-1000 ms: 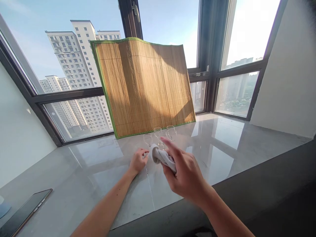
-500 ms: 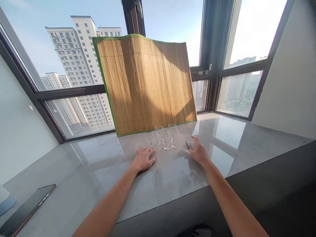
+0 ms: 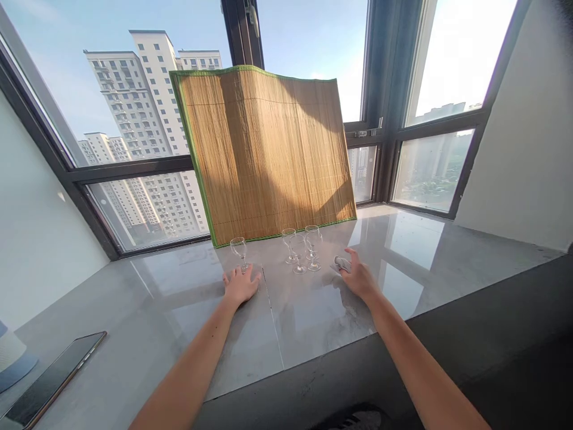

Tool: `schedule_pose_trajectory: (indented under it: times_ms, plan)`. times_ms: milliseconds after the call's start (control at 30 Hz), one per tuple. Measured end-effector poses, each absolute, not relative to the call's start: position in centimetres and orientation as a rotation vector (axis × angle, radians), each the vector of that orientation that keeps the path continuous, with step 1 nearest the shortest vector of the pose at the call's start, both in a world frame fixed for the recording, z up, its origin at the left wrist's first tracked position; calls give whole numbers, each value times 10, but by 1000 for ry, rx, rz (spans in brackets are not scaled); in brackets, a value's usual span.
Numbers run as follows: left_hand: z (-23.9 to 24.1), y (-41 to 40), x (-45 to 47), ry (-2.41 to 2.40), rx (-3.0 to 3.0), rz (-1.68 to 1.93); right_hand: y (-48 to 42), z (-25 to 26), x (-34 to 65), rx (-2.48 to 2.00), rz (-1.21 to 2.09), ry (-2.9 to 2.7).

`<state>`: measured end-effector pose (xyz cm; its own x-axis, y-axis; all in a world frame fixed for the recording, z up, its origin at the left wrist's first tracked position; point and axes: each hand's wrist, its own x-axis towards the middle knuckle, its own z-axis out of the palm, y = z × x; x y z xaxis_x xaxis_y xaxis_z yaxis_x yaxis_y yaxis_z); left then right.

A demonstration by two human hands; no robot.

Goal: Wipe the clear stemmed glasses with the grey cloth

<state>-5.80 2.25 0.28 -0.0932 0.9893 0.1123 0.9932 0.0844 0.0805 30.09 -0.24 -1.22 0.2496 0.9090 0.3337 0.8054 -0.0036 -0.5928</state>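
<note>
A small clear stemmed glass stands upright on the grey stone sill. My left hand lies low against its foot, fingers spread, and they partly hide the base. To the right, several more stemmed glasses stand close together, overlapping in view. Beyond that group, my right hand rests on the sill with its index finger pointing out. Its other fingers are closed on a crumpled greyish cloth, which is partly hidden by the hand.
A bamboo mat with green edging leans against the window behind the glasses. On the left lie a phone and a white-and-blue object, cut off by the frame. The sill's front edge drops away below my forearms.
My left hand has moved left, and the glass at its fingers has shifted left with it, away from the group. My right hand and the other glasses stay nearly where they were.
</note>
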Motion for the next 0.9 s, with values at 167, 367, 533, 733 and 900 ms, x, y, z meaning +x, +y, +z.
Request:
schedule_pose_trajectory:
  times_ms: [167,367,533,733,900]
  plan:
    - [9,-1,-23,-2053,-2245,-404,1,-16,301,-1834,186,-1578]
    - [3,2,47,-1553,-2756,-426,1,-21,303,-1803,138,-1573]
    - [5,19,84,-1677,-2750,-297,-3,-21,305,-1763,108,-1602]
    - [11,-6,58,-1610,-2716,-306,-3,-20,305,-1771,144,-1608]
    - [10,-31,-5,-1773,-2577,-263,-4,-19,304,-1804,157,-1618]
